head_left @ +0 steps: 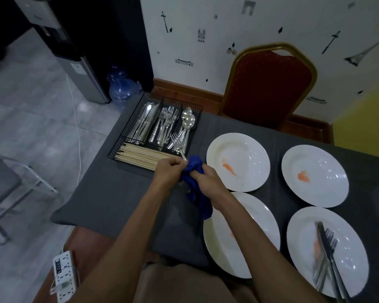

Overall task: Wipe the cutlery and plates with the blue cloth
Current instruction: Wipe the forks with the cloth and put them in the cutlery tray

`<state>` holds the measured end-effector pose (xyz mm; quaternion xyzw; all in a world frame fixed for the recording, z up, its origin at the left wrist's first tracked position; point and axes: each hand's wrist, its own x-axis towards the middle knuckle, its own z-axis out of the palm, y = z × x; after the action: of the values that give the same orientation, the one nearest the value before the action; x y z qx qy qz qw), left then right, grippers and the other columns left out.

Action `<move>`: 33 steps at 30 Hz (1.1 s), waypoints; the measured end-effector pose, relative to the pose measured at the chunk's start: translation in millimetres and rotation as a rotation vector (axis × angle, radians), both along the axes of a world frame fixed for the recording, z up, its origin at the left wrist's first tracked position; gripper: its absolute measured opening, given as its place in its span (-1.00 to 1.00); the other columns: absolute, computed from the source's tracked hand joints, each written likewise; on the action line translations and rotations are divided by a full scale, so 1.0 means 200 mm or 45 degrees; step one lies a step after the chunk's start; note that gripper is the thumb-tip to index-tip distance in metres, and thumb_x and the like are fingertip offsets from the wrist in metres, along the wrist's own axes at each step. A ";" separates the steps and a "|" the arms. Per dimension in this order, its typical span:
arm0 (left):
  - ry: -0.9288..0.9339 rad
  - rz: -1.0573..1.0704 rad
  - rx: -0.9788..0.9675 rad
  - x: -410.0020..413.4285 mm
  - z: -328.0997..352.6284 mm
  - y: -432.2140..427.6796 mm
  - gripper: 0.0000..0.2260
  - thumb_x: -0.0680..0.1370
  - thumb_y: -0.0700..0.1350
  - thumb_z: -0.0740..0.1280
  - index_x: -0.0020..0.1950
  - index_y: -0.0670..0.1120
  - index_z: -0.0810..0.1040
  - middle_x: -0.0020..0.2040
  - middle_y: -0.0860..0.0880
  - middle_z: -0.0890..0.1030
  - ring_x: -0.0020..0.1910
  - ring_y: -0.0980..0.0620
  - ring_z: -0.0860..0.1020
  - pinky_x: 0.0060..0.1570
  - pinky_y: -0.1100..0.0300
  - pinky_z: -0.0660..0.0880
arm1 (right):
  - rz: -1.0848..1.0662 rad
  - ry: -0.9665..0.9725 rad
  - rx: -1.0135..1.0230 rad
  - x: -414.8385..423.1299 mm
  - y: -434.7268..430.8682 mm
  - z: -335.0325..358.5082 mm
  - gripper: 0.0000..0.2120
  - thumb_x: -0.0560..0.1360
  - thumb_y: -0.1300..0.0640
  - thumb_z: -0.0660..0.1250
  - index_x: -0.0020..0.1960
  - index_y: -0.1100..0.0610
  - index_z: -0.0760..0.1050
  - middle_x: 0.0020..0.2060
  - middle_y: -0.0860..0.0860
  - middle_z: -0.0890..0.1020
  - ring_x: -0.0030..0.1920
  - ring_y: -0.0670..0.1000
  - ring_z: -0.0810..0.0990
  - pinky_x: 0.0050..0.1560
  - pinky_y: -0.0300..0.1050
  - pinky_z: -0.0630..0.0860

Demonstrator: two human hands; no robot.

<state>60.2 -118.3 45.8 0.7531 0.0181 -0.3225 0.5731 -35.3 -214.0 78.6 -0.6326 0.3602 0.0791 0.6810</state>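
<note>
Gripping the bunched blue cloth (197, 189), the right hand (208, 180) has its fingers clenched around the fabric above the left half of the surface (118, 193), just beside the near edge of the wire tray (122, 132). A loose tail of the cloth hangs down from that hand over the rim of the near-left plate (249, 248). The left hand (169, 171) meets the cloth from the left with curled fingers that appear to pinch a slim metal piece of cutlery (183, 156). Only a short silver stem of it shows above the cloth, so its kind cannot be told. The tray stands at the far-left corner of the surface and holds knives (143, 121), forks (165, 123) and spoons (188, 121) in separate compartments, with chopsticks (140, 156) in the near compartment. Four white plates occupy the right half of the surface in two rows. The far-left plate (245, 149) and the far-right plate (324, 189) each carry an orange smear. The near-right plate (350, 248) carries a crossed knife and fork (328, 254). A red chair (269, 84) stands beyond the far edge.
</note>
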 end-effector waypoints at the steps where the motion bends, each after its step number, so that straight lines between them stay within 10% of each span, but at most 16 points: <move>1: -0.002 -0.010 0.028 0.04 0.00 0.00 -0.83 0.56 -0.24 0.39 -0.24 -0.12 0.60 -0.33 -0.06 0.59 -0.35 0.03 0.53 -0.43 0.22 0.50 | 0.011 -0.003 -0.015 0.04 0.00 0.00 -0.90 0.62 0.16 0.27 0.11 0.07 0.53 -0.16 0.14 0.68 -0.27 0.07 0.65 -0.18 0.02 0.63; 17: -0.583 -0.307 0.623 0.87 -0.11 -0.12 -0.80 0.55 -0.12 0.38 -0.22 -0.19 0.67 -0.31 -0.16 0.65 -0.28 -0.13 0.64 -0.17 0.07 0.60 | -0.032 0.171 -0.136 0.12 -0.02 -0.06 -0.79 0.52 0.04 0.24 0.08 0.12 0.51 -0.15 0.15 0.71 -0.14 0.15 0.69 0.06 0.20 0.63; 24: -0.617 -0.426 0.894 0.82 -0.18 -0.14 -0.73 0.55 0.04 0.42 -0.18 -0.16 0.65 -0.22 -0.11 0.62 -0.22 -0.11 0.58 -0.23 0.14 0.42 | -0.071 0.178 -0.118 0.04 -0.08 -0.06 -0.87 0.62 0.17 0.18 0.07 0.15 0.49 -0.22 0.20 0.69 -0.31 0.06 0.66 -0.23 -0.06 0.60; 33: -0.704 -0.349 0.562 0.32 -0.04 -0.28 -0.82 0.50 -0.14 0.34 0.06 -0.04 0.66 -0.06 0.00 0.69 -0.05 -0.03 0.63 -0.09 0.13 0.51 | -0.160 0.206 -0.034 -0.05 -0.20 -0.09 -0.70 0.57 -0.04 0.24 0.07 0.17 0.55 -0.13 0.19 0.72 -0.13 0.19 0.70 0.09 0.19 0.61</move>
<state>124.7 -173.6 37.8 0.9124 -0.1694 -0.1691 0.3320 -45.1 -253.2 60.3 -0.6093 0.4540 0.0822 0.6449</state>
